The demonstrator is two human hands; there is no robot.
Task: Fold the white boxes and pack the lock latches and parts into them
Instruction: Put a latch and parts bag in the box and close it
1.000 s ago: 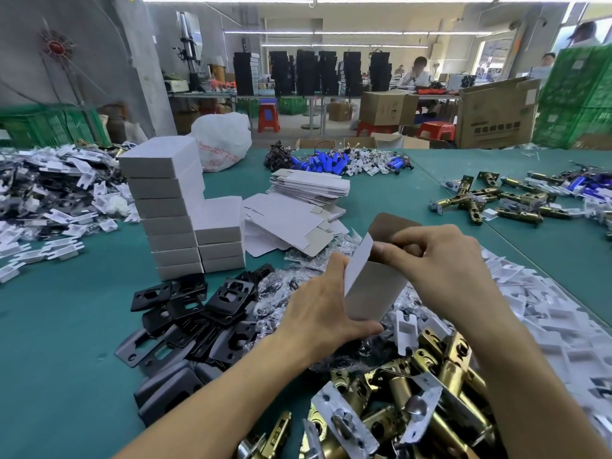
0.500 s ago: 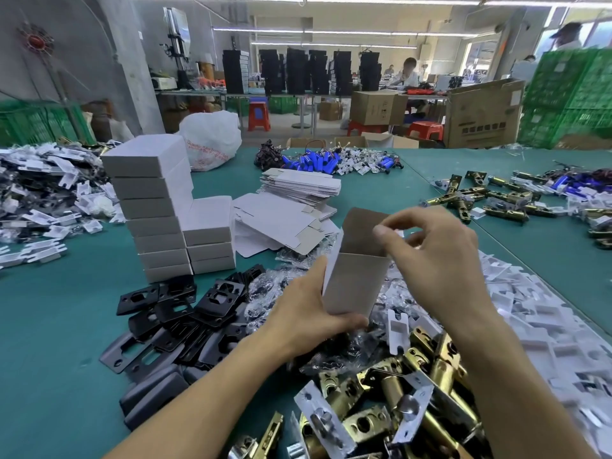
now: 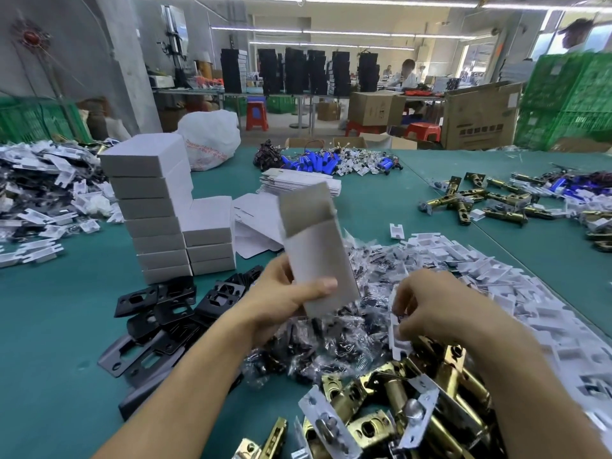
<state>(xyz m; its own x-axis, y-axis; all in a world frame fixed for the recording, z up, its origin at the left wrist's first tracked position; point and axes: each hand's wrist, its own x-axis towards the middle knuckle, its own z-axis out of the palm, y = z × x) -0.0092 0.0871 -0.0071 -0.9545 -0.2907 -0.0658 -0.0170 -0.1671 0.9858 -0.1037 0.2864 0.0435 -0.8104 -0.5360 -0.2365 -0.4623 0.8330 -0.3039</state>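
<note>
Leftward on the desk (image 3: 49, 326), folded white boxes (image 3: 155, 207) stand in two stacks. Above the desk's middle, the left hand (image 3: 284, 299) grips a white box (image 3: 318, 253), slightly tilted, its top flap open on grey-brown card. Toward the near edge, the right hand (image 3: 427, 306) curls its fingers round a white plastic part (image 3: 397, 339) above brass latches (image 3: 397, 409).

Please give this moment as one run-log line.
left hand: holds white box, top flap open | right hand: at white plastic part, grip unclear
</note>
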